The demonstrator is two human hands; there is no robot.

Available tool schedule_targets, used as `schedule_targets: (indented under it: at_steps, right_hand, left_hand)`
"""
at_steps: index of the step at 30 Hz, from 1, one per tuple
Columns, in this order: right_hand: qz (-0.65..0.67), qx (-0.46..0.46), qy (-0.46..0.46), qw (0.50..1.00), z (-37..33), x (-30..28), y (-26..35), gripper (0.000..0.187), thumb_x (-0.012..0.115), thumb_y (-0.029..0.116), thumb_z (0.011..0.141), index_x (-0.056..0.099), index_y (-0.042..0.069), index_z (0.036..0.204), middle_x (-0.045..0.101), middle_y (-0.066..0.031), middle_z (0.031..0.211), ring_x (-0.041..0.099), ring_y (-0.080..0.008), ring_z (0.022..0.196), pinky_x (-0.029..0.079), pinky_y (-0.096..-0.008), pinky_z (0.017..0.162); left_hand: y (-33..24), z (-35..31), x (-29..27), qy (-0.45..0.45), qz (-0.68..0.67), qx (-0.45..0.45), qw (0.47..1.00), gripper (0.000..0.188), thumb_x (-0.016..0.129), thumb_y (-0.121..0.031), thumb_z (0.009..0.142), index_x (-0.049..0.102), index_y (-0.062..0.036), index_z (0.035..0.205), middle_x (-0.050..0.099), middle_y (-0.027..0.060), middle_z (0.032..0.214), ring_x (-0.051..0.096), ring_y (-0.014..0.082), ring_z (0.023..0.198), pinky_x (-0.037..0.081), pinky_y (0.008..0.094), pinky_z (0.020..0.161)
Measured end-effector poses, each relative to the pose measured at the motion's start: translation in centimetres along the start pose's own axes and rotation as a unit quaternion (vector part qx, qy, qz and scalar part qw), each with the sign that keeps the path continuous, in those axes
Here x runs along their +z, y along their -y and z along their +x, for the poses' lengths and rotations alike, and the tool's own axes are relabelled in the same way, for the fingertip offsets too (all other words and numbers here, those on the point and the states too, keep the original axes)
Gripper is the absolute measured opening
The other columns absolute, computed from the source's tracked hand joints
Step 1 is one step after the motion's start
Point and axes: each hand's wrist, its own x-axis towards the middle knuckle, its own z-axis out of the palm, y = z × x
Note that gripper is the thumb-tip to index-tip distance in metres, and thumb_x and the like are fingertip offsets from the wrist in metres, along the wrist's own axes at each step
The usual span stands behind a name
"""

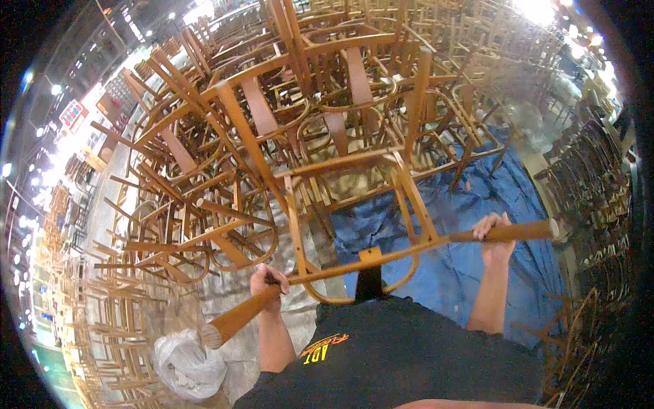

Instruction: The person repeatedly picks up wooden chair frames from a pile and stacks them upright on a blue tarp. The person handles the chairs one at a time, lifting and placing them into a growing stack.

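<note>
A brown wooden chair frame (402,253) is upside down in front of my body, its legs pointing outward and its seat opening without a seat. My left hand (271,278) is closed around one near leg, whose round end points to the lower left. Around the other near leg, at the right, my right hand (494,235) is wrapped. The two far legs rise toward a pile of similar chair frames (262,109). A dark back piece (370,283) of the frame hangs close to my black shirt.
Upturned chair frames are piled high ahead and to the left. A blue tarp (443,290) covers the floor at the right, beside grey sheeting (238,300). A clear plastic bag (187,368) lies at the lower left. Dark curved parts (593,184) stand stacked along the right.
</note>
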Motion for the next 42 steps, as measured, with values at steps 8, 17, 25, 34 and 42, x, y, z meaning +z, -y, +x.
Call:
schedule_targets:
  at_steps: [8,17,25,34,42]
  right_hand:
    - [-0.001,0.044,0.078,0.996,15.6,6.0,-6.3,0.059,0.032,0.045,0.109,0.056,0.007,0.071,0.057,-0.0116,0.065,0.057,-0.027,0.069,0.046,-0.0407,0.085]
    - [-0.018,0.028,0.066,0.997,24.1,12.9,-16.6,0.055,0.035,0.039,0.109,0.059,0.006,0.071,0.057,-0.011,0.066,0.058,-0.0266,0.074,0.046,-0.043,0.089]
    - [-0.034,0.084,-0.007,0.996,27.4,16.0,-21.7,0.051,0.039,0.037,0.108,0.062,0.005,0.076,0.068,-0.0153,0.091,0.061,-0.0326,0.11,0.041,-0.0481,0.107]
    - [-0.014,0.216,-0.04,0.976,31.4,13.8,-27.4,0.054,0.043,0.043,0.106,0.062,0.003,0.076,0.068,-0.0181,0.095,0.06,-0.0314,0.115,0.062,-0.049,0.081]
    - [-0.013,0.27,-0.022,0.962,33.8,12.7,-31.3,0.051,0.041,0.04,0.104,0.06,0.005,0.072,0.062,-0.011,0.081,0.061,-0.0264,0.107,0.061,-0.0481,0.078]
  left_hand:
    - [1.2,8.2,-2.2,-0.077,-0.092,0.058,0.991,0.055,0.041,-0.047,0.109,0.057,-0.0058,0.076,0.054,0.0109,0.057,0.053,0.0243,0.045,0.046,0.0373,0.049]
    - [3.5,21.3,-10.1,-0.087,-0.068,0.017,0.994,0.057,0.043,-0.051,0.109,0.059,-0.0046,0.079,0.058,0.0123,0.062,0.058,0.0251,0.053,0.05,0.0386,0.061]
    - [5.7,32.4,-13.1,-0.218,-0.209,-0.165,0.939,0.057,0.042,-0.051,0.109,0.056,-0.0047,0.078,0.057,0.0138,0.061,0.058,0.0254,0.055,0.048,0.0374,0.057]
    - [8.0,36.3,-13.6,-0.169,-0.033,-0.055,0.984,0.055,0.043,-0.048,0.109,0.056,-0.0052,0.078,0.056,0.0116,0.061,0.057,0.0262,0.053,0.05,0.039,0.061]
    - [9.0,38.4,-15.6,-0.164,-0.139,-0.141,0.967,0.049,0.046,-0.042,0.109,0.057,-0.0053,0.079,0.058,0.0115,0.063,0.058,0.0284,0.051,0.049,0.041,0.058]
